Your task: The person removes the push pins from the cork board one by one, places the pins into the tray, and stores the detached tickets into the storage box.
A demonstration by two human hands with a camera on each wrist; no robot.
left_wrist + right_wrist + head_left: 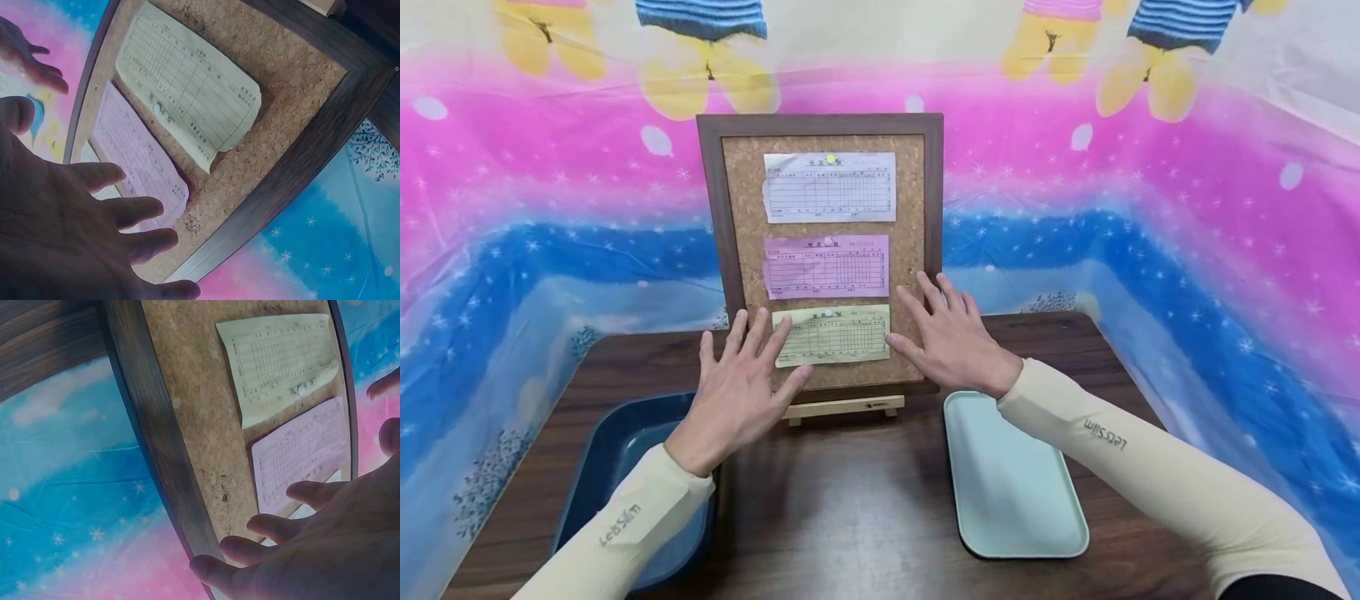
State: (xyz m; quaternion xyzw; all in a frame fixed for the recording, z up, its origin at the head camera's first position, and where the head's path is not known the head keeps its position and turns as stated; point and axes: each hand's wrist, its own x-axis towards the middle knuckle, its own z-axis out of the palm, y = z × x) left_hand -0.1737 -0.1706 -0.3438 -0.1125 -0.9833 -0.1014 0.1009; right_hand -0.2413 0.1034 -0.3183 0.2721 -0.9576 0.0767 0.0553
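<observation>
1. Cork board (pixel 910 200) w/ brown frame (pixel 820 125): upper ctr of the frame, propped upright on a small wooden stand (pixel 842 407) on the worktop (pixel 850 500).
2. 3 printed slips on it, top to btm: white slip (pixel 830 196), pink slip (pixel 827 271), yellow-green slip (pixel 838 340). Each has 1 pin near its top edge, e.g. the yellow-green pin (pixel 831 159).
3. L hand (pixel 737 392): lower left of the board, fingers (pixel 755 335) spread apart, nothing held; index overlaps the yellow-green slip in head view. R hand (pixel 951 337): by the board's lower right, fingers also spread, holding nothing. Contact w/ board: can't tell for either.
4. Dark blue tray (pixel 647 429) lower left, pale green tray (pixel 1015 492) lower right.
5. Handling (my guess): board stiff, fairly light, frame a bit slick; best held by both side rails, level, so it doesn't tip off the stand.
6. Slips prob. thin, v. light, easily torn at the pinhole; yellow-green one's edge curls off the cork in L wrist view. Pinch a slip by a free lower corner, pin by its head.
</observation>
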